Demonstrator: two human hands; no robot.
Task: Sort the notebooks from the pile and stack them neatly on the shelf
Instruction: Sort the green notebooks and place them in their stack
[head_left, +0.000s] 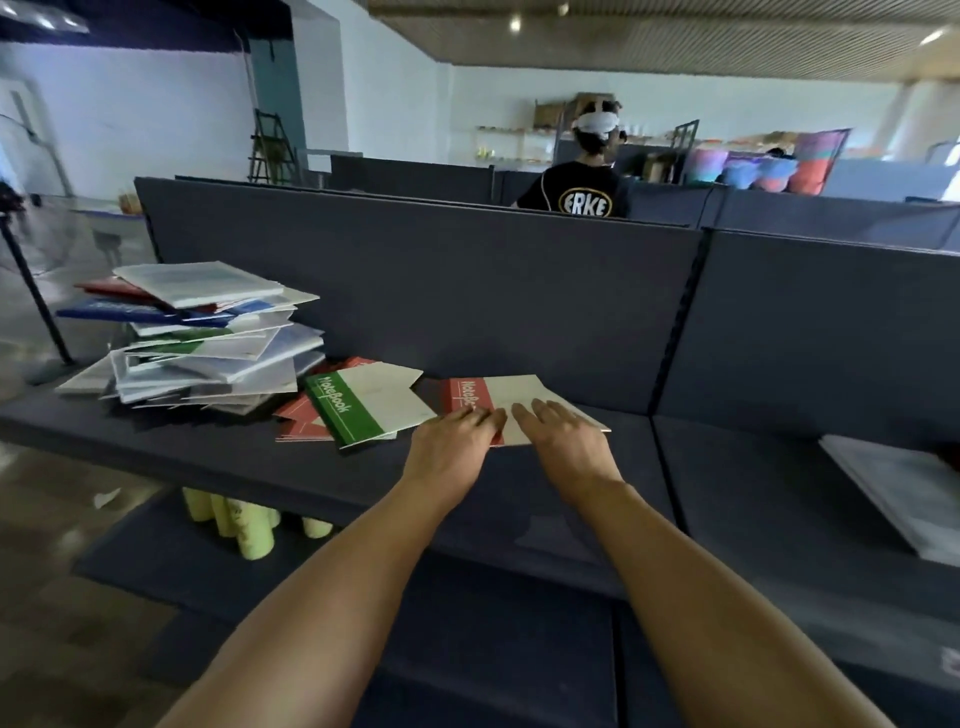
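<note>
While both hands lay flat, fingers straight, left hand (457, 434) and right hand (558, 431) pressed the red notebook (498, 397) on the shelf (208, 441), right of the pile (202, 338); squaring step, likely; next, fetching another.

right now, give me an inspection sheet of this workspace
surface: dark shelf, flat.
job's things: messy pile at left; green notebook lying on red ones beside it; red notebook under both hands.
clutter: yellow rolls below the shelf; papers at right.
grippers: left hand and right hand flat on the red notebook, fingers straight.
cables: nothing seen.
surroundings: dark partitions; a person behind them.
</note>
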